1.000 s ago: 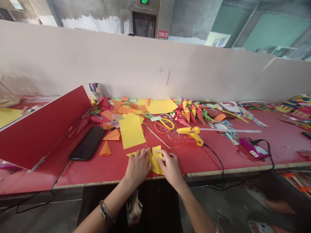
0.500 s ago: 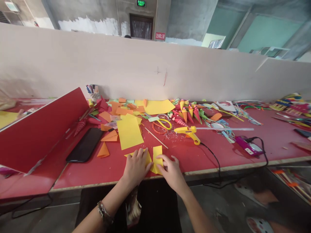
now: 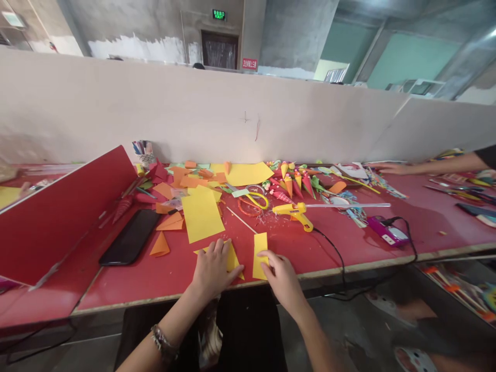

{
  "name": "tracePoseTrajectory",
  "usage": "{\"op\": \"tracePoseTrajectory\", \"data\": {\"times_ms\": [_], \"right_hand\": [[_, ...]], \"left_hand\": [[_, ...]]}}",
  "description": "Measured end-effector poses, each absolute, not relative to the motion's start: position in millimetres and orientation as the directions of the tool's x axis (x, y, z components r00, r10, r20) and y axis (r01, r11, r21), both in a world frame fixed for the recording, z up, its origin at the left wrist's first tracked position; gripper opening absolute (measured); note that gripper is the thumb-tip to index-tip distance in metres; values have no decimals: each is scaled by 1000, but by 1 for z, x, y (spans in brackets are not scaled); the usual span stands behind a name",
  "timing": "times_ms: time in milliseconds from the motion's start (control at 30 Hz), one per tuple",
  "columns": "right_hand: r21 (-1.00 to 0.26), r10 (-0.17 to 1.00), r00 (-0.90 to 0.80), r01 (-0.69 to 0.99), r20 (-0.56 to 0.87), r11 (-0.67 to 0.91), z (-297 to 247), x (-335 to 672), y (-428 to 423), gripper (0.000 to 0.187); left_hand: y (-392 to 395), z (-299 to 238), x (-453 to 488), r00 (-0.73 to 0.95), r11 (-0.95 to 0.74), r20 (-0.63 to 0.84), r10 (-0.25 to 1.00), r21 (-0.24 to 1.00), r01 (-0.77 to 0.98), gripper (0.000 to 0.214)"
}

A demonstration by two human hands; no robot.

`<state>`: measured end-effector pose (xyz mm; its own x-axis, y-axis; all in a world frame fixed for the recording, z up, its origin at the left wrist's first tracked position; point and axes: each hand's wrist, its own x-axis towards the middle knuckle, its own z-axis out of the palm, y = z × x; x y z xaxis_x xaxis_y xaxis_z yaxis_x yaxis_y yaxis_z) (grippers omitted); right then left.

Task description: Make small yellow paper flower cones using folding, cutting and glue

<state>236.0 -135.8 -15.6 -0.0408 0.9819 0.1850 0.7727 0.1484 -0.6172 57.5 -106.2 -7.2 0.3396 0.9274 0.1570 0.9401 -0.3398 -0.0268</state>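
My left hand (image 3: 212,268) lies flat on a yellow paper piece (image 3: 232,257) near the front edge of the red table (image 3: 155,268), fingers spread and pressing it down. My right hand (image 3: 281,274) pinches the lower edge of a separate yellow paper strip (image 3: 260,247), which stands apart to the right of the first piece. A larger yellow sheet (image 3: 202,213) lies just beyond my left hand.
A yellow glue gun (image 3: 294,213) with a black cord lies right of centre, scissors (image 3: 253,199) behind it. A black phone (image 3: 129,236) sits left, beside a red divider board (image 3: 65,212). Paper cones and scraps crowd the back. Another person's arm (image 3: 426,166) reaches in at far right.
The yellow strip has come away from the piece under my left hand and moved right with my right hand. Another person's arm has come into view at far right.
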Motion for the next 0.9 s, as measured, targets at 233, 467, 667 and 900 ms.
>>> {"op": "tracePoseTrajectory", "data": {"times_ms": [233,467,667,900], "right_hand": [[-770,981,-45,612,190,177,-7,264,-141,22],[-890,978,-78,405,195,210,10,235,-136,24],[-973,967,185,185,173,139,43,297,-139,38],[-964,835,483,96,263,248,35,358,-152,58]], "left_hand": [[-105,-7,56,340,-346,125,932,29,938,66],[-99,-10,43,315,-376,296,902,181,909,44],[-104,-32,26,307,-398,398,865,170,902,55],[-108,-34,27,272,-368,378,885,209,906,57]]}}
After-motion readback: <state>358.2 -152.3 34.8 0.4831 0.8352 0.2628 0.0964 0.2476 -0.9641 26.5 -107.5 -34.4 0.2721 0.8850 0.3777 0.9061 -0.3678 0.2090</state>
